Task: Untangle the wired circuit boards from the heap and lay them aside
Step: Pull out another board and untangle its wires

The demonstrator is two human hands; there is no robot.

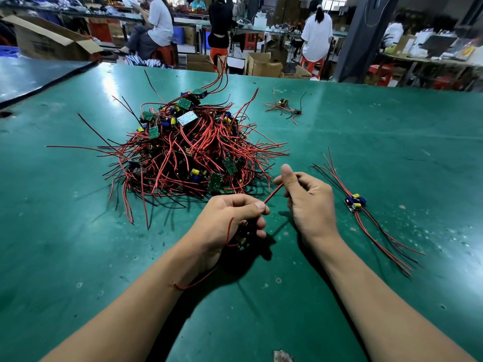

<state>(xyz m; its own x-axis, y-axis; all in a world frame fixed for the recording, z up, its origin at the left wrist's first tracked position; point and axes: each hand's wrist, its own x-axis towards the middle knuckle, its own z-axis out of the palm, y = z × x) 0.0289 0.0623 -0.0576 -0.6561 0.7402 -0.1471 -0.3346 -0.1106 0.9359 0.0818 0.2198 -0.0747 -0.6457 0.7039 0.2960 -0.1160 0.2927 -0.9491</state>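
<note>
On the green tabletop (78, 244), just before the heap (183, 150), we note the left hand (230, 218) gripping a board (241, 240) and pinching a red wire (273, 193). Right hand (308, 202) pinches the same wire's other end; sorted boards (354, 202) lie right.

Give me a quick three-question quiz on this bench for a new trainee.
1. True or false: the left hand and the right hand hold the same red wire.
2. The laid-aside boards lie where from the right hand? A) to its right B) to its left C) under it
3. Fill in: the wires in the heap are red and ____.
Key: 1 true; 2 A; 3 black.
</note>
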